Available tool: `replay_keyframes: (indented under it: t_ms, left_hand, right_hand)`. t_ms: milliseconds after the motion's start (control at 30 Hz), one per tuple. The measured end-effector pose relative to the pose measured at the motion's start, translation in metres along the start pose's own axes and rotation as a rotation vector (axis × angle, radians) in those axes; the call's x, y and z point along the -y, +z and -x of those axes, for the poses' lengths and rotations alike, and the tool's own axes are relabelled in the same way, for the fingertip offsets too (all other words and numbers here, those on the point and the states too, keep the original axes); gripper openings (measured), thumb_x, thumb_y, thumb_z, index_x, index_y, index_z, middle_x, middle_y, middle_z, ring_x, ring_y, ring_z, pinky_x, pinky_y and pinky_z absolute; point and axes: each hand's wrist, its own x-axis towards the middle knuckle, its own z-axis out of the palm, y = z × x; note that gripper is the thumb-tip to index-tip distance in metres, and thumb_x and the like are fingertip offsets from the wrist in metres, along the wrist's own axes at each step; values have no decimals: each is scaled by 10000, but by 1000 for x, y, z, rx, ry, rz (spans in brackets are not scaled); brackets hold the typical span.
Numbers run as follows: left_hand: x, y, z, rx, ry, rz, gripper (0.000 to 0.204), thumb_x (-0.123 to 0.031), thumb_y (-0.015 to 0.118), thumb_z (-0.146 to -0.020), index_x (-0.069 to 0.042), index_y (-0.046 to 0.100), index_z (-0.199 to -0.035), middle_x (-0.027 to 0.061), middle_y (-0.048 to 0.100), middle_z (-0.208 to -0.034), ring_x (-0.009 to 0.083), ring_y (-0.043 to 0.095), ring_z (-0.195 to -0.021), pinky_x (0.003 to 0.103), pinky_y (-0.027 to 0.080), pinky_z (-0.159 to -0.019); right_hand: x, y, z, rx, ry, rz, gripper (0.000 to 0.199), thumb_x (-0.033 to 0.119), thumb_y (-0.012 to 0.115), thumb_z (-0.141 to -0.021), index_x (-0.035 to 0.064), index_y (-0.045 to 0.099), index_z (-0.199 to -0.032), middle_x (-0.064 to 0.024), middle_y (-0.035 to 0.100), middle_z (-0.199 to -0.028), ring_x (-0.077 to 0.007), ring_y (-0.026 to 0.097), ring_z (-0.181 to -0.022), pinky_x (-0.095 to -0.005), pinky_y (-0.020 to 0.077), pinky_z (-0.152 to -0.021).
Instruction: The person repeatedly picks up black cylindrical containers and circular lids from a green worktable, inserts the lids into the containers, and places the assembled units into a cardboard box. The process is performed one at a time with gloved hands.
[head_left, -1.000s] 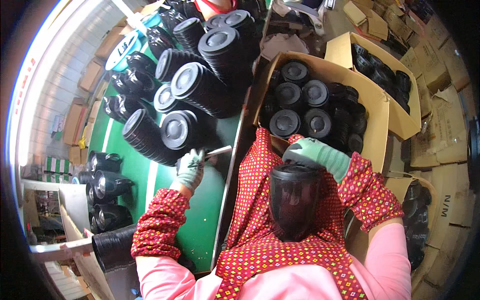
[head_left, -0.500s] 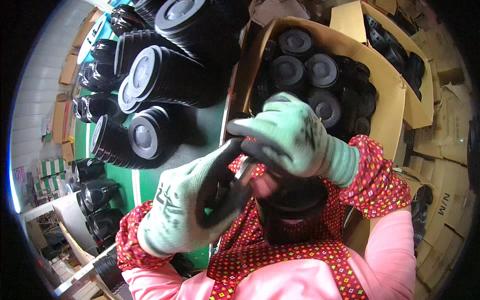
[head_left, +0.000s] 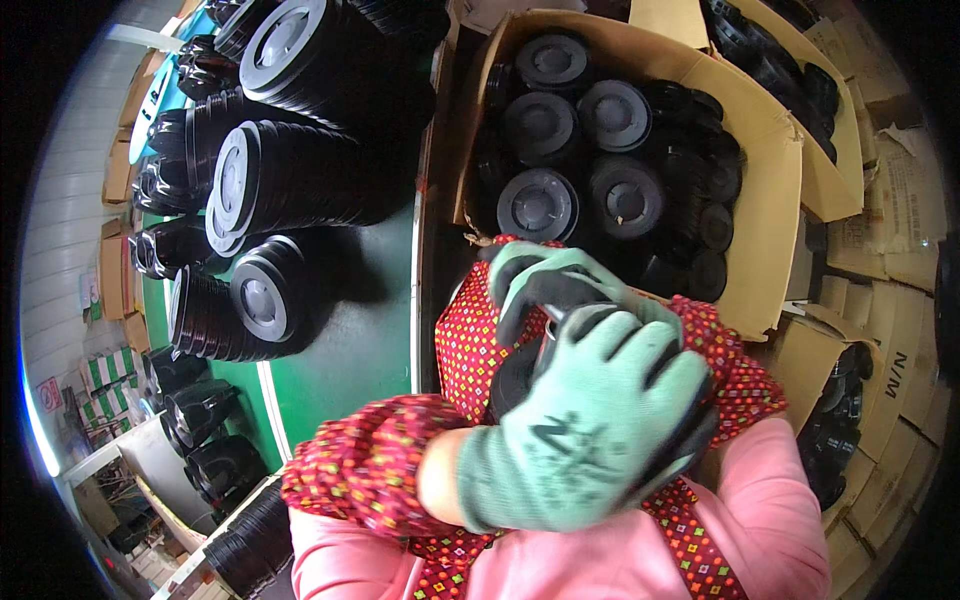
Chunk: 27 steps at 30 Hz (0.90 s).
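Observation:
Both my hands wear pale green gloves with black palms, and they meet in front of my chest. My left hand (head_left: pixel 590 430) crosses to the right with its back toward me. Its fingers curl away over something hidden beneath. Just beyond it, my right hand (head_left: pixel 565 278) has bent fingers, and a small dark grey edge shows between the two hands. What either hand grips is covered by the gloves. A black round plastic piece (head_left: pixel 511 385) peeks out left of my left hand, against my red patterned apron (head_left: pixel 465 335); most of it is hidden.
Beyond my hands a cardboard box (head_left: pixel 770 200) holds stacked black round plastic pots (head_left: pixel 537 205). On the green table (head_left: pixel 350 350) to the left lie long nested pot stacks (head_left: pixel 262 295) and glossy black parts (head_left: pixel 175 245). Another box (head_left: pixel 845 180) stands at far right.
My left hand has swung rightward across my body and now covers most of the black piece. My right hand has drawn in behind it. The view has shifted slightly.

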Motion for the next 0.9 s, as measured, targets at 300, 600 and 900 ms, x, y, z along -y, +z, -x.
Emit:
replay_keyframes:
  t_ms: [300,600,900]
  left_hand:
    - [50,-12,34,13,376,477,267,-335,769,-869,-82,766,-955,99,690,-987,344,658,-937,559,476,-965]
    - [36,1,11,-15,256,294,389,-473,861,-825,-115,732,-906,74,659,-966,313,638,-862,483,497,-810]
    - [130,-15,56,-69,382,1282,543,-523,614,-1026,-7,708,-887,180,709,-903,423,716,-913,682,438,-1061]
  right_hand:
    - [24,1,16,11,213,476,281,187,616,-994,-21,674,-1174,-221,639,-1183,-417,577,-1185,-510,435,-1103]
    - [-24,-17,41,46,53,328,288,107,641,-1030,23,611,-1304,-161,653,-1269,-382,592,-1230,-549,394,-1158]
    - [102,-19,3,389,474,1018,676,590,782,-797,83,640,-1221,-141,649,-1030,-356,663,-915,-499,505,-797]
